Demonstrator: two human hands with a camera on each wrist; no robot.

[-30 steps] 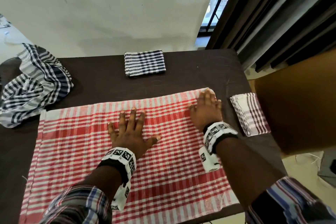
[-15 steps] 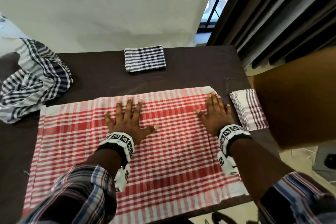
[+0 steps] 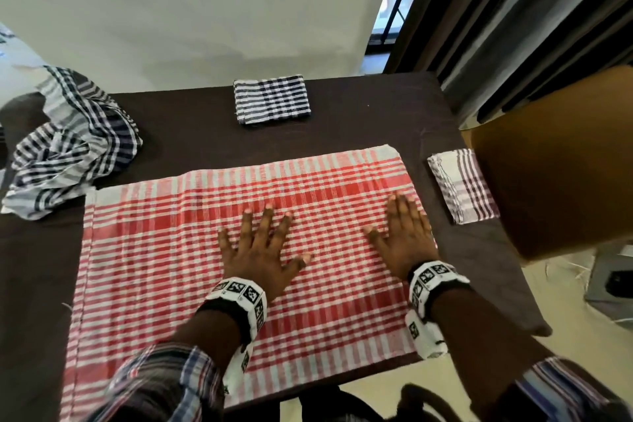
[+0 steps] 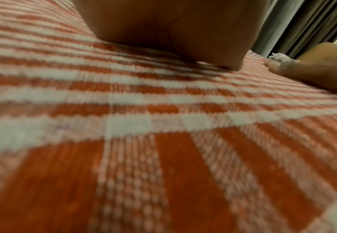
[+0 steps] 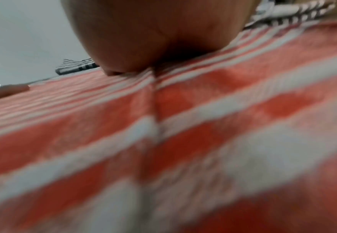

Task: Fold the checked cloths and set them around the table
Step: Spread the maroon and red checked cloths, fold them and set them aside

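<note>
A red and white checked cloth [image 3: 164,267] lies spread flat over the near half of the dark table [image 3: 376,120]. My left hand [image 3: 260,243] presses flat on its middle with fingers spread. Near the cloth's right edge my right hand [image 3: 406,236] lies flat too, fingers straight. Both wrist views show the red checks [image 4: 163,141] [image 5: 203,126] close up under the palms, blurred. A folded navy checked cloth [image 3: 272,99] sits at the far edge. A folded maroon checked cloth [image 3: 462,187] lies at the right edge. An unfolded navy checked cloth [image 3: 72,144] is heaped at the far left.
A brown box-like object [image 3: 555,161] stands close at the right, over the maroon cloth's edge. Dark curtains [image 3: 531,10] and a window hang behind it. A white wall [image 3: 205,10] runs past the table's far edge. The table's near edge is at my body.
My right hand has slid back from the cloth's far right corner toward me along the right edge. The left hand stays flat near the middle. The camera view shifted a little.
</note>
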